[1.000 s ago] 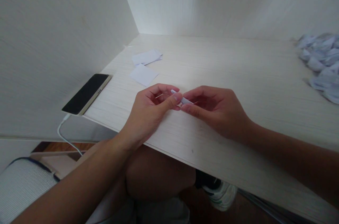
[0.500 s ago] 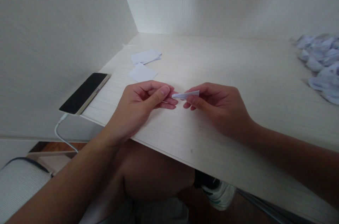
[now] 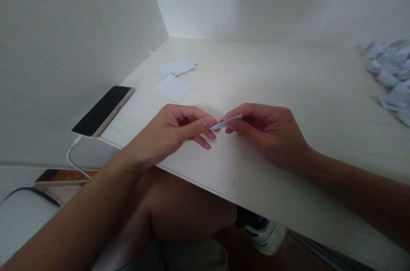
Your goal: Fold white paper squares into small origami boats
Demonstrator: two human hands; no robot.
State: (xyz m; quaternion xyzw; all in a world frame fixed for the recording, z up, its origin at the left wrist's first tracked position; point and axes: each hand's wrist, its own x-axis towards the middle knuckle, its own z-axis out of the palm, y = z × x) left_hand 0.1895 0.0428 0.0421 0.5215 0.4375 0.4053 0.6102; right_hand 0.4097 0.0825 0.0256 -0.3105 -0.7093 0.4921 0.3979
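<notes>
Between my two hands, above the white desk, is a narrow folded strip of white paper (image 3: 225, 123). My left hand (image 3: 184, 125) pinches its left end between thumb and forefinger, the other fingers spread loosely below. At the right end my right hand (image 3: 264, 130) grips the strip with its thumb in front and its fingers behind. The strip slants slightly, its right end higher. Beyond my left hand lie a single white paper square (image 3: 174, 88) and a small stack of white paper pieces (image 3: 178, 66).
A phone (image 3: 103, 111) with a white charging cable (image 3: 71, 153) rests by the left wall. At the far right is a heap of folded white papers (image 3: 392, 70). The desk (image 3: 304, 79) meets a back wall; its front edge runs above my leg.
My left thumb and forefinger have closed on the strip's left end. The strip has tilted, its left end now lower. The view has shifted slightly.
</notes>
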